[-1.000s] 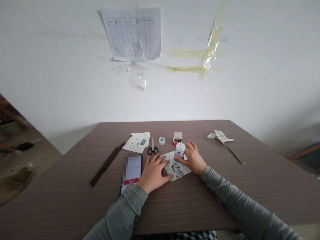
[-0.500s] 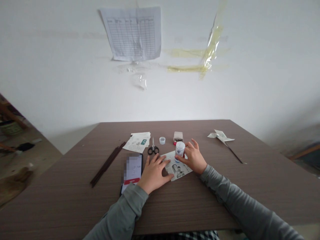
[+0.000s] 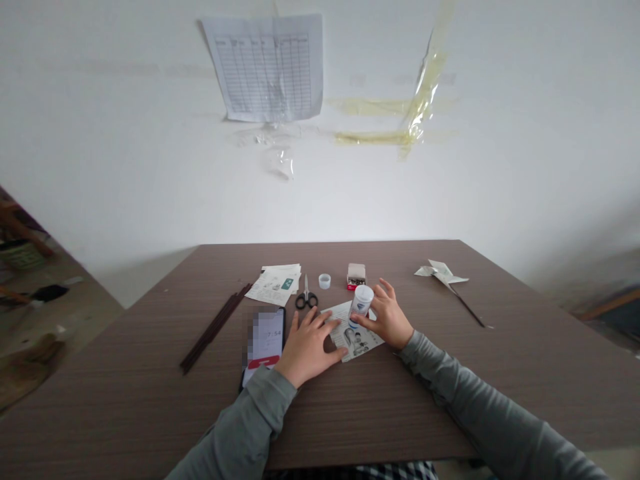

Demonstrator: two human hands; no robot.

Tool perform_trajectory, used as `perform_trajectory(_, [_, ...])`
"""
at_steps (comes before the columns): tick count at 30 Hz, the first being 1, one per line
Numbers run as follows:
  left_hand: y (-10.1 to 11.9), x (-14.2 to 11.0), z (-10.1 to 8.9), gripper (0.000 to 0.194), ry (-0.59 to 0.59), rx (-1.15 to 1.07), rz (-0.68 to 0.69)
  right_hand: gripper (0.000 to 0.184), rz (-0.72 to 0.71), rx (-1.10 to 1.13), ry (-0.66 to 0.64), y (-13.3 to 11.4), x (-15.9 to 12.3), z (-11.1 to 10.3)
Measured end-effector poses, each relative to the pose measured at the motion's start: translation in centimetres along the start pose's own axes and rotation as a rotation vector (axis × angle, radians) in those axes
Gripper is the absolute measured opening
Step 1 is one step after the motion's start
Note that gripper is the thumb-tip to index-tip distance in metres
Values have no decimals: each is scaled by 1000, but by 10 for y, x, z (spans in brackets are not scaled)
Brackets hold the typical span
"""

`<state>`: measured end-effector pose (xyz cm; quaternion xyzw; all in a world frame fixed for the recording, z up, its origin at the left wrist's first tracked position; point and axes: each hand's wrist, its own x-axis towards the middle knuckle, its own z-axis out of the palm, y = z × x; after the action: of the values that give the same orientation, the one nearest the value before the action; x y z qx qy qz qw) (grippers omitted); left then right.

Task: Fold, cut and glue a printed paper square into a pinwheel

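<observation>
My right hand (image 3: 389,317) grips a white plastic bottle (image 3: 360,303) with a blue label, tilted, its base resting near a printed leaflet (image 3: 356,333). My left hand (image 3: 306,348) lies flat and empty on the table, its fingertips on the leaflet's left edge. Just beyond those fingers are black-handled scissors (image 3: 306,297). A smartphone (image 3: 264,340) lies beside my left hand, its screen lit and partly under my sleeve. A small translucent cap (image 3: 325,281) and a small box with a red base (image 3: 356,275) stand beyond the bottle.
Loose printed papers (image 3: 275,285) and several dark sticks (image 3: 215,328) lie on the left of the brown wood-grain table (image 3: 400,400). A paper pinwheel on a thin stick (image 3: 443,275) lies at the right. A paper chart (image 3: 267,68) hangs on the wall behind.
The bottle leans slightly further to the right than it did half a second ago. My left hand and the other things on the table have not visibly moved.
</observation>
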<state>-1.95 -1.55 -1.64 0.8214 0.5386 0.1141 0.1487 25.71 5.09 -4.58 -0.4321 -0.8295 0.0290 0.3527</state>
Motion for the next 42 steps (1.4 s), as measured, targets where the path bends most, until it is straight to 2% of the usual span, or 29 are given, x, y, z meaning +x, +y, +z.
perform_trajectory(7, [-3, 1, 5, 63, 27, -3, 19, 39, 51, -5, 48, 7, -1, 1])
perform_trajectory(13, [2, 0, -2, 65, -21, -7, -5, 38, 47, 4, 4, 8, -1, 2])
perform_trajectory(15, [3, -1, -3, 66, -30, -5, -9, 36, 71, 7, 34, 10, -1, 3])
perform_trajectory(19, [2, -2, -4, 65, -16, -14, 9, 20, 94, 28, 137, 15, -3, 2])
perform_trajectory(22, [1, -3, -4, 65, -23, -9, 16, 19, 92, 49, 167, 19, -5, 0])
perform_trajectory(27, [5, -4, -8, 66, -60, -9, -6, 37, 109, -31, 141, 23, -7, -2])
perform_trajectory(33, [6, -4, -12, 68, -98, -4, -28, 62, 212, -190, 183, 26, -11, -4])
perform_trajectory(37, [4, -4, -10, 67, -87, -9, -8, 69, 261, -279, 211, 29, -13, -7])
perform_trajectory(42, [4, -4, -10, 68, -88, -5, -20, 78, 332, -323, 147, 28, -10, -11])
